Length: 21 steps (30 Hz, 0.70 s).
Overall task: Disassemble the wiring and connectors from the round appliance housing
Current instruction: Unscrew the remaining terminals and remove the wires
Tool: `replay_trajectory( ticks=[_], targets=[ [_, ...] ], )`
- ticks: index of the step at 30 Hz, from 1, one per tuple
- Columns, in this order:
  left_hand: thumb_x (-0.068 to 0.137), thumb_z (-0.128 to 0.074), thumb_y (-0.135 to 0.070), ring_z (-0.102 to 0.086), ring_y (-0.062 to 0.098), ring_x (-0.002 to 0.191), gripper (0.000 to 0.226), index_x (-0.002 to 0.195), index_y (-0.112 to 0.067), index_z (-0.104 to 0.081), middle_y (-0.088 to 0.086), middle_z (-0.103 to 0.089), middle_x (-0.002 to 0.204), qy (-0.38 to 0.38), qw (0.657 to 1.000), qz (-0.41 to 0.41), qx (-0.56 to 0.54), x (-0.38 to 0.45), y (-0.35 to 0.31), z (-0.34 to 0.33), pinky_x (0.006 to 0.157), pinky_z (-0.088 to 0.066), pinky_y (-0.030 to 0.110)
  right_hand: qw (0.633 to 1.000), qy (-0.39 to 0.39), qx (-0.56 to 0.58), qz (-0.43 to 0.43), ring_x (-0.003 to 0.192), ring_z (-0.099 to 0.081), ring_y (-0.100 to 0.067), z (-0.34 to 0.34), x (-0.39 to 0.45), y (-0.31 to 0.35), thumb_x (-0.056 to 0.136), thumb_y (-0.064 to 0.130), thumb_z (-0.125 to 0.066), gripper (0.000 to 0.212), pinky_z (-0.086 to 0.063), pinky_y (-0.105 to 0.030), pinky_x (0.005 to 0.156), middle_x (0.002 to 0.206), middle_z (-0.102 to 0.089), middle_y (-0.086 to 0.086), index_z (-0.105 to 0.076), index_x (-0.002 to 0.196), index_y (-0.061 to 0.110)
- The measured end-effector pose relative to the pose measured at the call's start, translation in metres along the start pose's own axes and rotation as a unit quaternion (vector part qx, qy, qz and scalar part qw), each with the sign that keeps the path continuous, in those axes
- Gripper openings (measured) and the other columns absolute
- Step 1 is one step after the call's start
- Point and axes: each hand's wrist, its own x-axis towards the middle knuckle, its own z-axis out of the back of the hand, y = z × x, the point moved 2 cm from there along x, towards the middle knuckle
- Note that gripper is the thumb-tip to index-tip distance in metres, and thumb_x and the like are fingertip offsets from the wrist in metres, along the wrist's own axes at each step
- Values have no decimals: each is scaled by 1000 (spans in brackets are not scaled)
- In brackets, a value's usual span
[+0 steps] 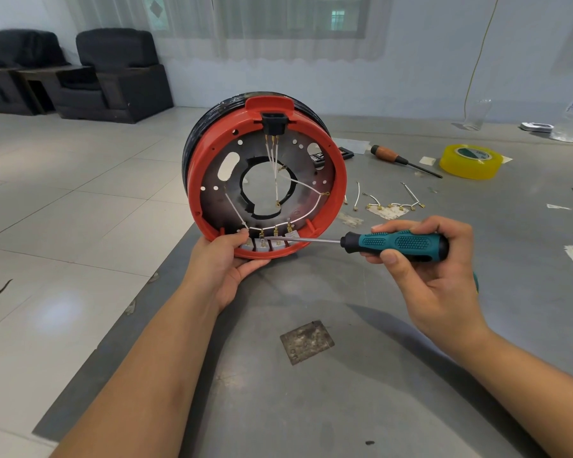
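A round red housing (339, 180) with a dark metal plate inside stands on edge on the grey table (311, 408). White wires (306, 186) with brass terminals run from a black socket (273, 123) at its top to white connector blocks (262, 247) at its bottom. My left hand (224, 259) grips the lower rim, thumb by the blocks. My right hand (434, 272) holds a teal and black screwdriver (394, 244); its tip reaches the connector blocks.
Several loose white wires with terminals (391, 201) lie on the table right of the housing. Farther back are a wooden-handled screwdriver (401, 158), a yellow tape roll (470, 160) and a black bit case (344, 153). The table's left edge runs diagonally; tiled floor and dark armchairs (113, 74) lie beyond.
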Motion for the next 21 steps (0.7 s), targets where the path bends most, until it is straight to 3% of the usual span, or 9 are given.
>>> replay_trajectory(
  ticks=[6, 21],
  targets=[
    [101, -62, 2, -81, 32, 87, 25, 116, -18, -58, 11, -82, 93, 9, 1000, -4, 6, -1, 0, 1, 64, -66, 43, 1000, -6, 22, -18, 118, -63, -37, -2, 1, 0, 97, 36, -66, 32, -61, -40, 89, 125, -59, -20, -43, 120, 39],
    [103, -60, 1, -80, 34, 88, 23, 116, -18, -58, 14, -81, 96, 16, 1000, 3, -3, -2, -1, 3, 68, -67, 46, 1000, -9, 20, -20, 121, -62, -36, 0, 0, 0, 97, 32, -67, 34, -60, -45, 90, 126, -60, -18, -44, 120, 40]
  ],
)
